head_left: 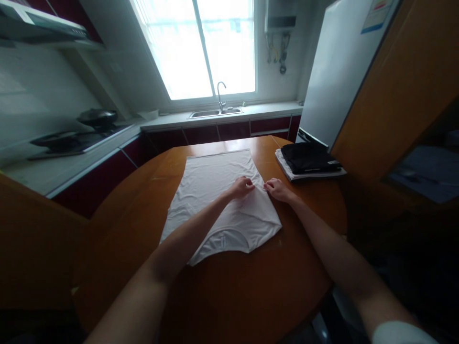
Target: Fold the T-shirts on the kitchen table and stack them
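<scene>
A white T-shirt (215, 191) lies spread flat on a round wooden table (251, 296), its neckline towards me. My left hand (242, 186) rests on the shirt near its right edge, fingers curled and pinching the cloth. My right hand (278, 189) grips the shirt's right edge just beside it. The two hands are close together, about a hand's width apart.
A stack of folded dark and light clothes (308, 160) sits at the table's far right. A white fridge (337, 71) and a wooden cabinet (405, 95) stand to the right. A counter with a stove (75, 138) runs along the left, with a sink (215, 112) under the window.
</scene>
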A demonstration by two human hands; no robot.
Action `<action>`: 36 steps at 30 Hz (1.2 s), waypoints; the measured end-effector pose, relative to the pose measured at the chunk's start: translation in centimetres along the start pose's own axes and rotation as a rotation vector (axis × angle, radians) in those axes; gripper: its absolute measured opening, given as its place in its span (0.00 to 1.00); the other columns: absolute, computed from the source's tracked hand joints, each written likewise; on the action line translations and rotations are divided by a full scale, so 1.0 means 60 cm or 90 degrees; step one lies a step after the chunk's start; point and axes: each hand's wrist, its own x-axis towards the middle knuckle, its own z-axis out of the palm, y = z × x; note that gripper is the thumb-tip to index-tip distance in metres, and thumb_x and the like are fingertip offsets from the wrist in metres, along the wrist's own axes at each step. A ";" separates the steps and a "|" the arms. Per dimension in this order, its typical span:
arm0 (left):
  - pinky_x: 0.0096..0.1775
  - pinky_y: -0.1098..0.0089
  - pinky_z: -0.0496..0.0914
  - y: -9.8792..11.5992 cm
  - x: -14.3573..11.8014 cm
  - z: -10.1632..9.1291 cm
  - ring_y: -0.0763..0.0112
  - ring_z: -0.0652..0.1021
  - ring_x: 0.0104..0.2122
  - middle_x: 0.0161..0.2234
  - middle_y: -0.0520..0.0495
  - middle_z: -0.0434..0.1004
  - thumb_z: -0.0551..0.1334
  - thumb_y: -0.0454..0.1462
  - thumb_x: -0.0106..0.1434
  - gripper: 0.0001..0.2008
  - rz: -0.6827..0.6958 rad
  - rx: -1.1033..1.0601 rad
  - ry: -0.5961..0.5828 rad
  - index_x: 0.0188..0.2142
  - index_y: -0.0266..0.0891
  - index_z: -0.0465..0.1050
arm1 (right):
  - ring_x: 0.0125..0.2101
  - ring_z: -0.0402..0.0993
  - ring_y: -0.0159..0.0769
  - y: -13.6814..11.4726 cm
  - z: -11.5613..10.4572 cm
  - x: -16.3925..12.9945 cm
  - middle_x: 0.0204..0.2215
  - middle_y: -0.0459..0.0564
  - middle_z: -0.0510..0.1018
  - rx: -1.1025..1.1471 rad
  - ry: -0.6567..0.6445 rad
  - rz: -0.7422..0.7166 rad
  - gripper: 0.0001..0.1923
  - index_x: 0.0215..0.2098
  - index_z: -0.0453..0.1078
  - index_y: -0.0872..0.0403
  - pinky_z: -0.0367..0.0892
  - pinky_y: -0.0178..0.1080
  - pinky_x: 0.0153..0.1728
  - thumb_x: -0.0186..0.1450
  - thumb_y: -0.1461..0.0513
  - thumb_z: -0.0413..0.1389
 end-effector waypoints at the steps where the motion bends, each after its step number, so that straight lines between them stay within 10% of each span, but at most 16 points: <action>1: 0.48 0.64 0.71 0.002 -0.003 0.000 0.61 0.76 0.43 0.41 0.44 0.76 0.63 0.41 0.65 0.10 -0.014 0.007 0.003 0.39 0.39 0.80 | 0.40 0.72 0.38 -0.001 0.002 -0.001 0.36 0.54 0.79 -0.003 0.000 -0.001 0.15 0.34 0.79 0.57 0.62 0.34 0.43 0.71 0.59 0.53; 8: 0.56 0.58 0.67 0.047 -0.071 0.004 0.58 0.73 0.53 0.51 0.42 0.73 0.55 0.36 0.70 0.14 0.136 0.039 0.122 0.51 0.42 0.75 | 0.43 0.68 0.40 -0.009 0.013 -0.010 0.39 0.52 0.75 -0.031 0.038 0.026 0.06 0.37 0.78 0.53 0.62 0.38 0.47 0.66 0.59 0.61; 18: 0.67 0.45 0.45 0.063 -0.129 0.019 0.53 0.44 0.72 0.73 0.37 0.39 0.46 0.54 0.74 0.36 0.197 0.078 -0.158 0.73 0.40 0.42 | 0.43 0.70 0.37 0.004 0.011 -0.008 0.40 0.51 0.77 -0.012 0.032 0.025 0.04 0.37 0.79 0.53 0.63 0.37 0.47 0.65 0.62 0.61; 28: 0.68 0.55 0.51 -0.098 -0.191 -0.153 0.58 0.54 0.71 0.70 0.36 0.54 0.47 0.43 0.71 0.31 -0.040 0.063 0.008 0.69 0.31 0.56 | 0.55 0.68 0.40 -0.099 0.021 -0.053 0.54 0.57 0.76 -0.028 0.104 -0.040 0.19 0.54 0.73 0.56 0.59 0.37 0.57 0.73 0.63 0.45; 36: 0.68 0.56 0.52 -0.189 -0.326 -0.104 0.59 0.55 0.70 0.70 0.36 0.55 0.46 0.43 0.72 0.30 -0.211 0.138 0.045 0.68 0.30 0.58 | 0.71 0.40 0.54 -0.156 0.095 -0.085 0.71 0.69 0.49 -0.191 -0.024 0.039 0.39 0.70 0.51 0.69 0.37 0.54 0.68 0.72 0.49 0.46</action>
